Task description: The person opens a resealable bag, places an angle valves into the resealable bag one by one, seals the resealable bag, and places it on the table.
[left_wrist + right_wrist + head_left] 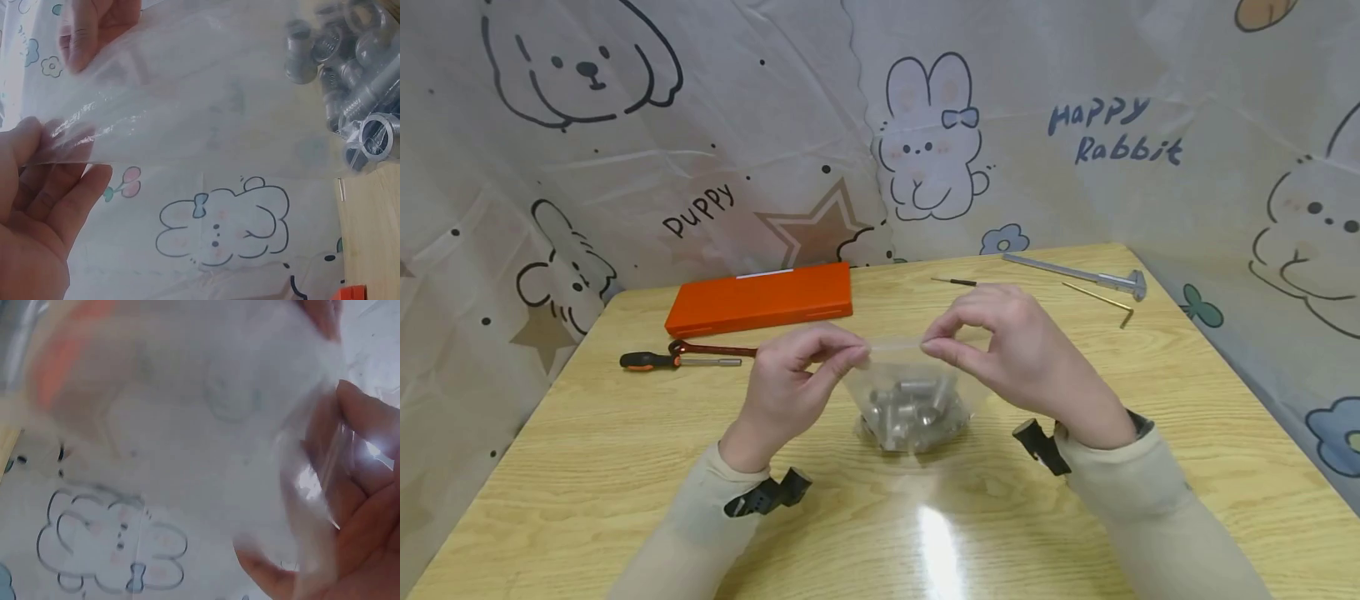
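A clear plastic bag (891, 357) stands upright over the table in front of me, its bottom filled with several shiny metal pipe-like fittings (910, 412). My left hand (786, 387) pinches the bag's top edge at the left between thumb and fingers. At the right end of that edge, my right hand (1015, 350) pinches the plastic the same way. In the left wrist view, the film (187, 106) stretches from the left hand (44, 206) towards the fittings (340, 62). Blurred film (181, 394) fills much of the right wrist view, beside the right hand (369, 487).
An orange case (760, 300) lies at the back left of the wooden table (850, 533). Before it are a screwdriver (651, 361) and a red wrench (715, 350). A thin dark-handled tool (962, 282), a caliper (1075, 272) and a brass-coloured hex key (1097, 298) lie back right.
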Demonstrator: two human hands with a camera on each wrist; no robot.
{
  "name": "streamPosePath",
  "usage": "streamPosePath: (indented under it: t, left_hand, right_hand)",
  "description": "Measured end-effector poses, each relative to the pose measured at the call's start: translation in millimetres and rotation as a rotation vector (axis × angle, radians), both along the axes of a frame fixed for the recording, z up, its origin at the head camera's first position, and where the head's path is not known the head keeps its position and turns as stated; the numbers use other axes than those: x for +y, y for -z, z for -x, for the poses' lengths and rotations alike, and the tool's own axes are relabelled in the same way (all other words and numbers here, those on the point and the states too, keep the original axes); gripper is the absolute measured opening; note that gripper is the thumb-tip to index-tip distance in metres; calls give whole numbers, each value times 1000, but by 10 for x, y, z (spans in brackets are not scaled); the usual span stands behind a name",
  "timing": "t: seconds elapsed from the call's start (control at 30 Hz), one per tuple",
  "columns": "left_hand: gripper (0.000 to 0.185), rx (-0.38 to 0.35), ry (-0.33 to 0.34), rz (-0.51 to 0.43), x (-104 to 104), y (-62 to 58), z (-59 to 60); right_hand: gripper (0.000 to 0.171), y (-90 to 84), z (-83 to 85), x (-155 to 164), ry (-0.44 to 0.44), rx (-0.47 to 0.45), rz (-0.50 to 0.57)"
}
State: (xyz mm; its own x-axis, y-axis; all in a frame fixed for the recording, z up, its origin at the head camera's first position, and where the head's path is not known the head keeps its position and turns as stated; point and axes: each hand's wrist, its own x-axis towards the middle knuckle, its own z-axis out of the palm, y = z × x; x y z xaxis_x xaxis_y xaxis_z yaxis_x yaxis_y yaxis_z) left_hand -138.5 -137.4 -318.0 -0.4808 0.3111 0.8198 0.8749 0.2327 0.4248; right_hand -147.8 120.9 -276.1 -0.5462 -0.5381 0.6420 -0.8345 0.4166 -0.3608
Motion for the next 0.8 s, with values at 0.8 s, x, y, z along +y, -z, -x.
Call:
streamPosePath:
  t: [0.8]
  left_hand:
    - [6, -89, -77, -70, -123, -6, 58]
  right_hand:
    - [17, 14, 227, 320, -44, 21, 28]
